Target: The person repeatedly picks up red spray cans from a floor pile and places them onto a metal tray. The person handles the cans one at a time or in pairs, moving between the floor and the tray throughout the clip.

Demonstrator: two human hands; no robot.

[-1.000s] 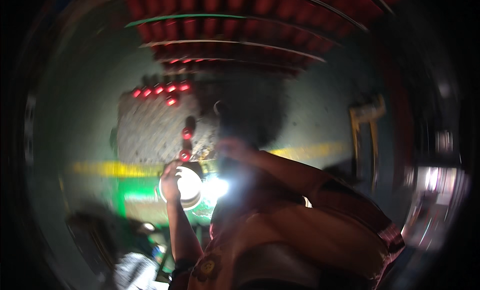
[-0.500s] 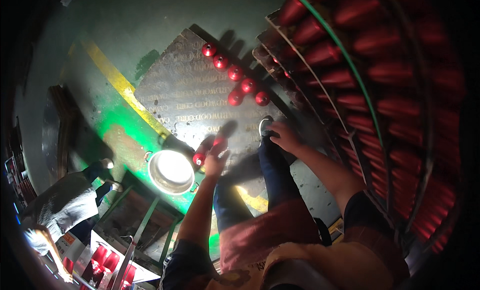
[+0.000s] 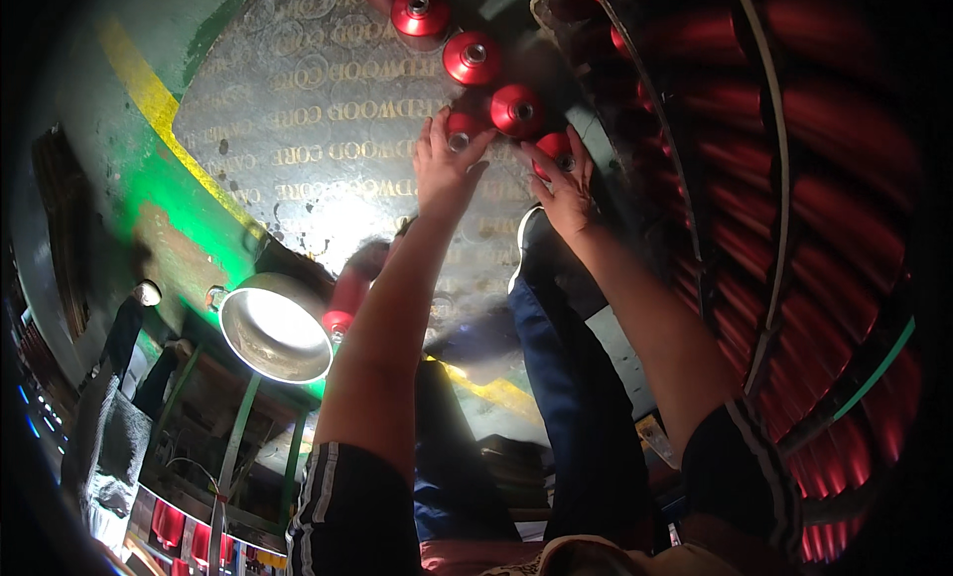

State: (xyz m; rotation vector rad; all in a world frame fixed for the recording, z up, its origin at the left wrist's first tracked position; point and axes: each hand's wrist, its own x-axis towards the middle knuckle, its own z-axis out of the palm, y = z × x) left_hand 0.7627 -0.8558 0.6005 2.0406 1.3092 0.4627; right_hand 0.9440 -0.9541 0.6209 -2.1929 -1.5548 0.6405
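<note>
My left hand [image 3: 447, 169] reaches forward over the dark board, its fingers curved round a shiny red metal piece [image 3: 460, 131] with a silver ring at its centre. Just to the right, my right hand [image 3: 568, 197] has thumb and fingers closed about the sides of a second red metal piece [image 3: 556, 157]. Both pieces stand on the board, partly covered by my fingers. Between and beyond them is another red piece [image 3: 517, 110], touched by neither hand as far as I can see. More pieces continue in a slanting row toward the far left.
A dark board with printed lettering [image 3: 328, 129] lies on the floor. Left of my forearm are a metal pot [image 3: 273, 328] and another red piece [image 3: 340, 318]. A rack of stacked red pieces [image 3: 774, 228] rises on the right. Another person [image 3: 114, 447] stands at lower left.
Both hands have moved forward to the near end of the row and closed round two red pieces. My left hand has left the piece by the pot. My view has shifted forward.
</note>
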